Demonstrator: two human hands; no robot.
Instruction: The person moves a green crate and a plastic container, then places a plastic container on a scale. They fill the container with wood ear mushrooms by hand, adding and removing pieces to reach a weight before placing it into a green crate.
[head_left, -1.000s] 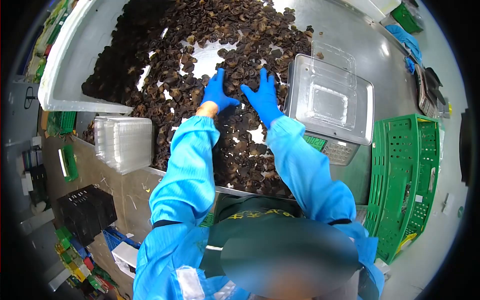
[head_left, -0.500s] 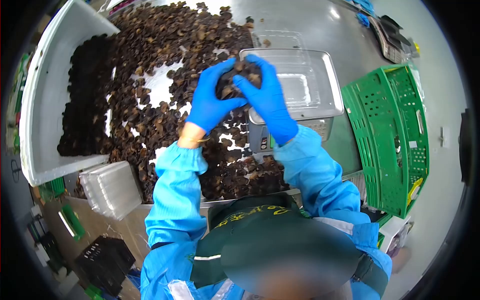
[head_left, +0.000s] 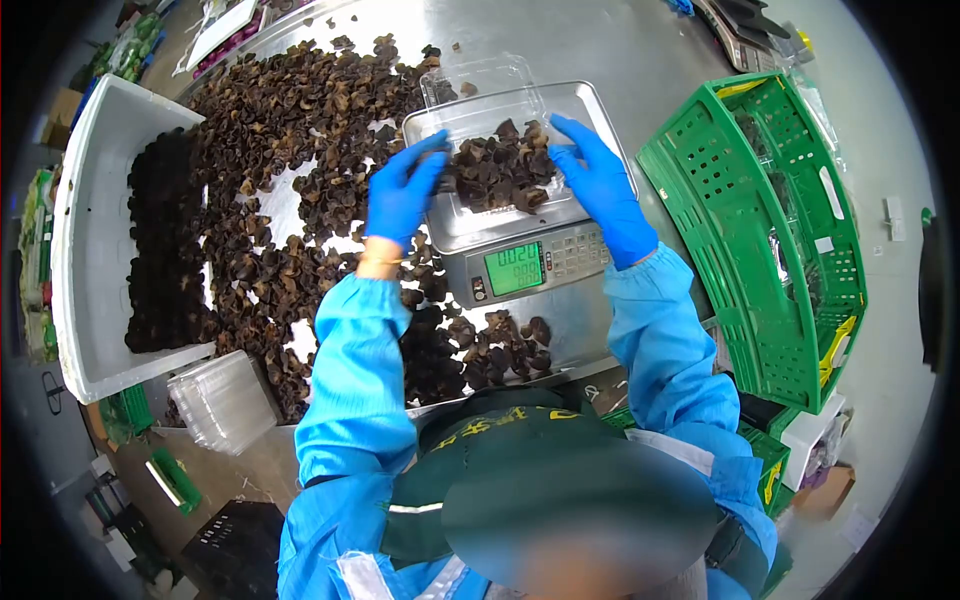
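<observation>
A heap of dark brown wood ear mushrooms (head_left: 500,167) lies in a clear plastic tray on the metal pan (head_left: 455,232) of a digital scale (head_left: 530,268), whose green display is lit. My left hand (head_left: 405,195), in a blue glove, is at the left of the heap with thumb and fingers apart. At the heap's right, my right hand (head_left: 603,190) is also gloved and spread, over the pan's right side. Nothing is held in either hand. Many loose mushrooms (head_left: 330,110) are spread over the metal table left of the scale.
A white foam box (head_left: 90,260) with dark mushrooms inside is tipped open at the left. Stacked clear trays (head_left: 222,402) stand at the front left edge. Green crates (head_left: 690,170) are at the right. Another scale (head_left: 735,45) sits at the back right.
Both hands have moved apart and released the mushrooms, which now lie in the tray on the scale. The display has come into view, and the whole view has shifted.
</observation>
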